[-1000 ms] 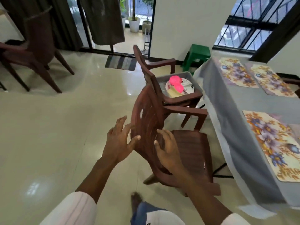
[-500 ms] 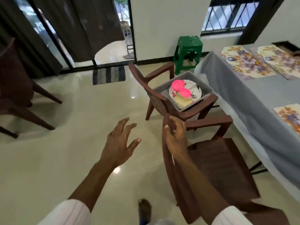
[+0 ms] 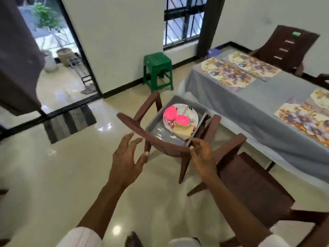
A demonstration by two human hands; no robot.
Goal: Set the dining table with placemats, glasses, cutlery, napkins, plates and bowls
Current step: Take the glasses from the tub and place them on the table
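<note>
A grey tray sits on the seat of a brown chair beside the table. It holds a patterned plate, two pink bowls, folded yellowish napkins and clear glasses. The table has a grey cloth and several floral placemats. My left hand hovers open with spread fingers just behind the chair's back rail. My right hand is at the rail by the tray's near corner, fingers loosely bent and holding nothing; whether it touches the rail I cannot tell.
A second brown chair stands at my right, against the table. A green stool is by the wall and another brown chair at the table's far end. A striped mat lies by the open doorway.
My right hand has let go of the near chair's back and moved forward to the tray chair. My left hand moved forward too. The view swung right, toward the tray and table.
</note>
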